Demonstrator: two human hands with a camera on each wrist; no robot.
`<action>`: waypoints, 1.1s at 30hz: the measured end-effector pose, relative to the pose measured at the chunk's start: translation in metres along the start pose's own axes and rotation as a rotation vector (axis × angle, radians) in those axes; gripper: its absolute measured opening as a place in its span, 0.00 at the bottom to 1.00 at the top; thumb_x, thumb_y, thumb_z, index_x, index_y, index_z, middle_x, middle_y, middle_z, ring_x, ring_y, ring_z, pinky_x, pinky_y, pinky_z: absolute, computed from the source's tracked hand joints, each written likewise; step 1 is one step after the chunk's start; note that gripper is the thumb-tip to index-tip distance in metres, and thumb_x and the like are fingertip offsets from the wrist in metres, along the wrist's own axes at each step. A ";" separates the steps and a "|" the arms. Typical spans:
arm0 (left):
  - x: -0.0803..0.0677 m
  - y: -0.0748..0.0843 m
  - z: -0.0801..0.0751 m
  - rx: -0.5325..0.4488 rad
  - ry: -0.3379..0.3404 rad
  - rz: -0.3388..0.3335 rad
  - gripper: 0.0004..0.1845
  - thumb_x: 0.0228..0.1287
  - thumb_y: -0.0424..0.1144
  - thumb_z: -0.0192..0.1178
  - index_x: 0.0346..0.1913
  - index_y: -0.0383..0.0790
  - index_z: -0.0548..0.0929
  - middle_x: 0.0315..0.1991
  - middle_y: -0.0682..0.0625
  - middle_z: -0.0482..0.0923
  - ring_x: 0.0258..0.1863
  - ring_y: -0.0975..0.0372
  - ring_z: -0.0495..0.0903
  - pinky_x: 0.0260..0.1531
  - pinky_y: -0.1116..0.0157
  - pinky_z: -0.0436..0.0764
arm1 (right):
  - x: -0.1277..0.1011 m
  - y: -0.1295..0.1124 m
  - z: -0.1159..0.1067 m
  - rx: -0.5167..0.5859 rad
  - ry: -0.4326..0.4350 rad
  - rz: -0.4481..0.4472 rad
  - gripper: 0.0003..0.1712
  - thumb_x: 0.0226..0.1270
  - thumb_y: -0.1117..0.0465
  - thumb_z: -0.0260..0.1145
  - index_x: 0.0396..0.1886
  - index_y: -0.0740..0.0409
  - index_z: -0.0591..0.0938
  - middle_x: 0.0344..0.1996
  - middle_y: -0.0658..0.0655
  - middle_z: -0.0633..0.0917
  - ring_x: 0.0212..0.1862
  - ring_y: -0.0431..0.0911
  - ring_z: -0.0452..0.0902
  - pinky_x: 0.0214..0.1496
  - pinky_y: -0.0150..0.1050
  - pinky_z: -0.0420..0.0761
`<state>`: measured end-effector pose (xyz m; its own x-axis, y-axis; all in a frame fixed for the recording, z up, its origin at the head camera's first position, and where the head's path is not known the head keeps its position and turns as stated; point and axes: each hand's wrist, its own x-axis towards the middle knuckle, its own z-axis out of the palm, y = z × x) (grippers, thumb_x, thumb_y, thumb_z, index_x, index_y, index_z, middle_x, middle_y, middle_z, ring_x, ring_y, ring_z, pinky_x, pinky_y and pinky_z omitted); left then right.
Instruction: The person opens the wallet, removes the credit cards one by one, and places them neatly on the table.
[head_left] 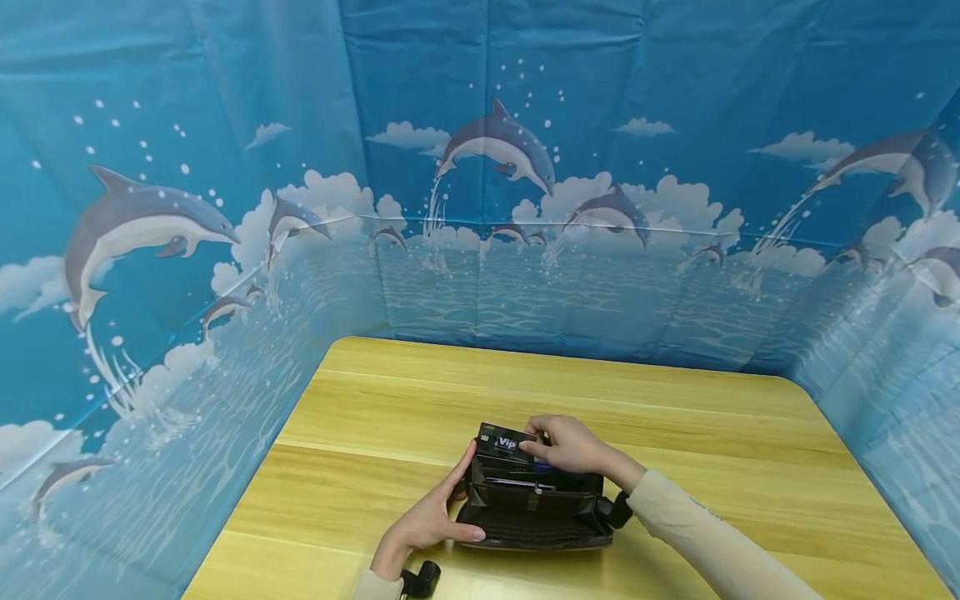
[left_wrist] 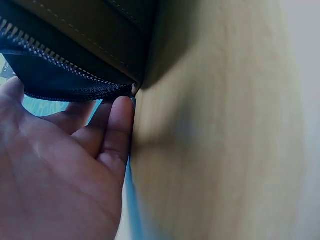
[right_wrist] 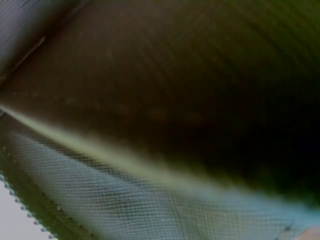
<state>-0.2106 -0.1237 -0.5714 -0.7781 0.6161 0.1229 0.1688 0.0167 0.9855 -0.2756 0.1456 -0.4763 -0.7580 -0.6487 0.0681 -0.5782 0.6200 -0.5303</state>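
Note:
A dark zip-around wallet [head_left: 532, 521] lies spread open on the table, its pockets facing up. My left hand [head_left: 431, 515] grips its left end, thumb on the front edge and fingers along the side. In the left wrist view, that hand's fingers [left_wrist: 119, 122] meet the wallet's zipped corner [left_wrist: 100, 82]. At the back pocket, my right hand [head_left: 566, 446] pinches a black card [head_left: 497, 442] printed "Vip"; its lower edge overlaps the wallet. The right wrist view is filled by the wallet's dark lining [right_wrist: 125, 65] and textured side [right_wrist: 100, 175].
The wallet sits near the front of a yellow wood-grain table [head_left: 360, 417]. A blue curtain [head_left: 420, 275] with dolphins surrounds the table's back and sides. A metal zip pull [head_left: 537, 489] shows on the inner pocket. Each wrist wears a black device [head_left: 422, 579].

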 end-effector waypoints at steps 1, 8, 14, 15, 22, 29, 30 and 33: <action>0.000 0.000 0.000 -0.009 -0.001 0.007 0.61 0.52 0.41 0.73 0.75 0.64 0.36 0.74 0.45 0.46 0.59 0.54 0.67 0.54 0.62 0.69 | 0.000 0.000 0.000 0.003 0.000 -0.005 0.10 0.71 0.53 0.59 0.28 0.47 0.75 0.18 0.42 0.73 0.16 0.36 0.64 0.24 0.35 0.67; 0.000 0.000 0.001 -0.016 -0.002 0.007 0.61 0.52 0.35 0.72 0.76 0.60 0.36 0.73 0.42 0.46 0.59 0.51 0.65 0.53 0.62 0.70 | 0.000 0.001 0.000 0.017 -0.007 0.011 0.12 0.72 0.51 0.58 0.27 0.47 0.75 0.17 0.42 0.74 0.15 0.36 0.66 0.24 0.35 0.68; -0.001 0.011 0.001 -0.042 -0.024 -0.012 0.61 0.53 0.34 0.71 0.76 0.53 0.33 0.73 0.37 0.44 0.59 0.47 0.66 0.52 0.59 0.72 | -0.001 0.001 0.002 0.038 0.001 0.022 0.17 0.73 0.50 0.55 0.23 0.49 0.73 0.17 0.44 0.73 0.17 0.37 0.67 0.25 0.36 0.68; -0.001 0.014 0.002 -0.046 -0.028 -0.011 0.61 0.53 0.34 0.71 0.76 0.51 0.33 0.73 0.36 0.45 0.58 0.47 0.66 0.52 0.58 0.72 | -0.001 0.001 0.002 0.043 0.002 0.024 0.18 0.74 0.50 0.54 0.22 0.49 0.73 0.17 0.44 0.72 0.18 0.38 0.68 0.25 0.36 0.68; -0.004 0.032 0.004 -0.063 -0.037 -0.012 0.61 0.54 0.34 0.71 0.76 0.48 0.32 0.71 0.33 0.47 0.56 0.45 0.68 0.49 0.57 0.74 | -0.002 0.002 0.002 0.069 0.012 0.024 0.18 0.73 0.51 0.55 0.22 0.50 0.72 0.16 0.44 0.72 0.18 0.38 0.68 0.25 0.35 0.67; -0.003 0.030 0.004 -0.056 -0.032 -0.017 0.61 0.53 0.36 0.71 0.76 0.49 0.33 0.72 0.34 0.46 0.56 0.47 0.68 0.50 0.58 0.74 | -0.002 0.003 0.001 0.113 0.032 0.014 0.17 0.73 0.52 0.56 0.22 0.49 0.71 0.14 0.44 0.67 0.15 0.37 0.60 0.24 0.34 0.65; -0.003 0.029 0.003 -0.054 -0.033 -0.016 0.61 0.53 0.37 0.71 0.76 0.49 0.32 0.72 0.34 0.46 0.56 0.47 0.68 0.50 0.58 0.73 | -0.002 0.003 0.001 0.123 0.033 0.017 0.17 0.73 0.52 0.56 0.22 0.50 0.72 0.14 0.44 0.67 0.15 0.37 0.60 0.24 0.34 0.64; -0.002 0.023 0.002 -0.039 -0.028 -0.020 0.61 0.53 0.37 0.72 0.76 0.50 0.33 0.72 0.35 0.45 0.57 0.48 0.67 0.52 0.58 0.72 | -0.003 0.004 0.001 0.141 0.042 0.028 0.16 0.73 0.53 0.56 0.23 0.49 0.73 0.15 0.44 0.66 0.16 0.38 0.59 0.24 0.34 0.63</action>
<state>-0.2038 -0.1230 -0.5494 -0.7639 0.6374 0.1007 0.1293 -0.0018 0.9916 -0.2755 0.1496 -0.4794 -0.7870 -0.6110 0.0858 -0.5110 0.5676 -0.6456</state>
